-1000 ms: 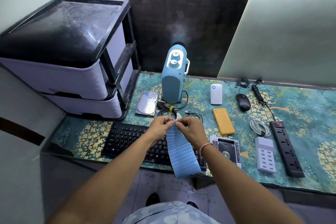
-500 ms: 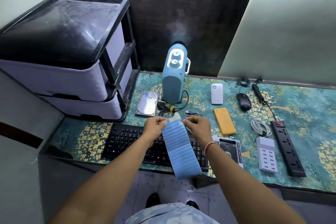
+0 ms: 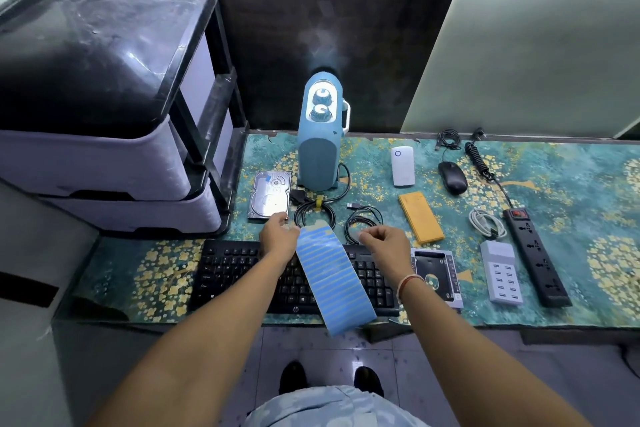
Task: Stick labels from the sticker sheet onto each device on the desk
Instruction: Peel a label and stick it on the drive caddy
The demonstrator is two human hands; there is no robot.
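We take the keyboard (image 3: 294,274) as our landmark; it lies at the near edge of the desk (image 3: 571,191). The sheet (image 3: 332,279) of blue labels hangs slantwise over the keyboard's middle, top end above its far edge, bottom end past the desk's near edge.

Left hand (image 3: 278,236): over the keyboard's far edge, gripping the sheet's upper left corner, fingers curled, fingertips reaching toward the near end of the drive (image 3: 269,195).

Right hand (image 3: 384,243): over the keyboard's far right part, apart from the sheet, fingers curled with thumb and forefinger drawn together. We cannot tell whether a label sits between them.

Beyond the keyboard, left to right: the drive, with a small blue patch on its far left corner; the blue heater (image 3: 320,139) standing upright with two knobs on top; a white box (image 3: 402,166); a mouse (image 3: 452,177). Two coiled black cables (image 3: 363,224) lie between the heater and the keyboard.

Right of the keyboard: a caddy (image 3: 438,276) just beside it, a yellow pack (image 3: 420,217) beyond that, then a white hub (image 3: 501,277), a white cord (image 3: 486,224) and a black strip (image 3: 535,258) farthest right.

Left of the keyboard and farther back: a drawer unit (image 3: 114,114).
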